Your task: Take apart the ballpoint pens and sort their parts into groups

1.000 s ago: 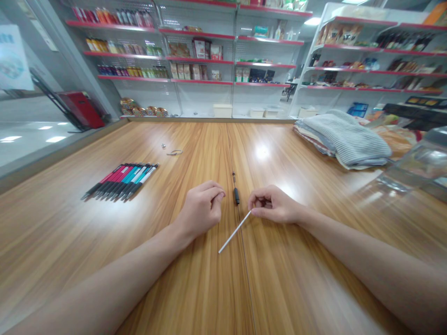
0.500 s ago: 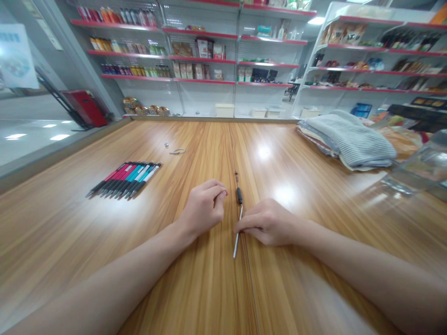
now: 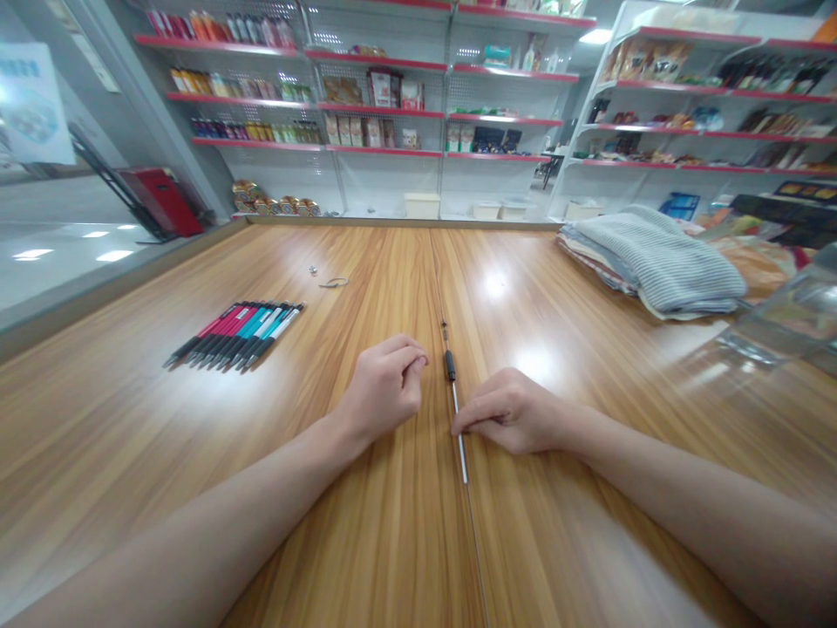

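Note:
My right hand pinches a slim white pen tube flat on the wooden table, along the seam. I cannot tell whether the tube is a refill or a barrel. Its far end lies close to a black pen grip, lined up with it. Beyond the grip sit small dark pen parts on the same line. My left hand rests to the left of these parts, its fingers curled and pressed together. Whatever it may hold is hidden.
A row of several pens with pink, blue and white barrels lies on the left. Beyond them are a thin ring-like strip and a tiny metal piece. Folded cloths and a clear container stand right. Stocked shelves line the back.
My right hand has shifted slightly right, turning the white pen tube so that it now lies in line with the seam and the black grip. My left hand stays put.

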Tool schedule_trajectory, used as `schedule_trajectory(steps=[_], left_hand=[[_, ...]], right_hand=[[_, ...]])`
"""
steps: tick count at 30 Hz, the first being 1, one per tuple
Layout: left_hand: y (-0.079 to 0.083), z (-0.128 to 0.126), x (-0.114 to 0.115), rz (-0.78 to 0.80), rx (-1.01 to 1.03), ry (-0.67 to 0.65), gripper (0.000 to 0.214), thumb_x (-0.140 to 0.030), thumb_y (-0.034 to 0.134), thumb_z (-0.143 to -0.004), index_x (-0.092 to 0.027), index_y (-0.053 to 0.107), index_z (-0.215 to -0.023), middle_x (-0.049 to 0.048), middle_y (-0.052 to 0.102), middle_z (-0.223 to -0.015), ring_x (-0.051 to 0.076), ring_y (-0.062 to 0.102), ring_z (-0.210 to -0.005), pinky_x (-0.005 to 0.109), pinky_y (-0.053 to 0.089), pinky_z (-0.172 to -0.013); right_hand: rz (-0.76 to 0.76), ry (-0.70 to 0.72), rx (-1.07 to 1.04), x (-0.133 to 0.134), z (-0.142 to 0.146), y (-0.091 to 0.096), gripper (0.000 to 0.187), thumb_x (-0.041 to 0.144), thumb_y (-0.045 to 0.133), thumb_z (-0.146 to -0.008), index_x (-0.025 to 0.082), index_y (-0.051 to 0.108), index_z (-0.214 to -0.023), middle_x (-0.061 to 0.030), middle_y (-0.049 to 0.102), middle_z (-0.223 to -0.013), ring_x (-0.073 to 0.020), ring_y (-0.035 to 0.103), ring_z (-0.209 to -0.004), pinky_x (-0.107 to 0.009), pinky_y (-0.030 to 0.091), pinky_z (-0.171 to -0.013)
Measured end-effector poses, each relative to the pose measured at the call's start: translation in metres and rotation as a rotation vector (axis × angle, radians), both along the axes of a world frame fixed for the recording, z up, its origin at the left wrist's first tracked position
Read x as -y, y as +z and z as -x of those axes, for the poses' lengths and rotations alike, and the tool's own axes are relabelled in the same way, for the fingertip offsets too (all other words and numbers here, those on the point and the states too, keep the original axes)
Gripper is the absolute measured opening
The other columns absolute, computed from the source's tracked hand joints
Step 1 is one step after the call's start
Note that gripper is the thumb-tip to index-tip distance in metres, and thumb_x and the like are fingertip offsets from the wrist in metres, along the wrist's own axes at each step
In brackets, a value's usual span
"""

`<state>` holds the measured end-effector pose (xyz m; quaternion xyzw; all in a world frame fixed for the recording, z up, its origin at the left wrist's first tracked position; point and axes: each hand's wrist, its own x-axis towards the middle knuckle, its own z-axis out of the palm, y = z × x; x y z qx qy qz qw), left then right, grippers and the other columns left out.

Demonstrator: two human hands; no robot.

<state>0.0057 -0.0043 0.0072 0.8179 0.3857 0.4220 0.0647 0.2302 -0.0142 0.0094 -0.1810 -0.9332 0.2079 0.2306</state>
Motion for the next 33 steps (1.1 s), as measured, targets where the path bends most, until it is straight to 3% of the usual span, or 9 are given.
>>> schedule_trajectory(steps=[25,28,33], left_hand=[[0.003,-0.002,0.002,0.006,0.022,-0.008,0.020,-0.013,0.048,-0.086,-0.014,0.066,-0.079,0.0071,0.066,-0.083,0.015,0.061,-0.079,0.027,0.051,-0.075],[0.005,0.000,0.005,0.014,0.062,-0.001,0.018,-0.013,0.049,-0.086,-0.015,0.067,-0.083,0.0071,0.065,-0.086,0.015,0.061,-0.081,0.028,0.051,-0.076],[0.005,0.005,0.013,0.062,0.205,0.027,0.022,-0.014,0.052,-0.086,-0.017,0.069,-0.100,0.0078,0.059,-0.099,0.016,0.059,-0.092,0.031,0.050,-0.081]], right_hand=[[0.053,0.010,-0.013,0.001,0.001,0.002,0.023,0.009,0.054,-0.083,0.021,0.072,-0.090,-0.0011,0.072,-0.078,-0.0108,0.065,-0.065,-0.021,0.045,-0.059],[0.050,-0.014,-0.013,0.004,-0.001,0.002,0.020,0.013,0.055,-0.084,0.020,0.072,-0.093,-0.0010,0.069,-0.072,-0.0092,0.059,-0.058,-0.021,0.042,-0.056],[0.046,-0.183,-0.122,0.013,-0.003,0.000,0.021,0.020,0.058,-0.085,0.018,0.068,-0.103,0.0041,0.052,-0.053,-0.0074,0.042,-0.045,-0.022,0.035,-0.048]])
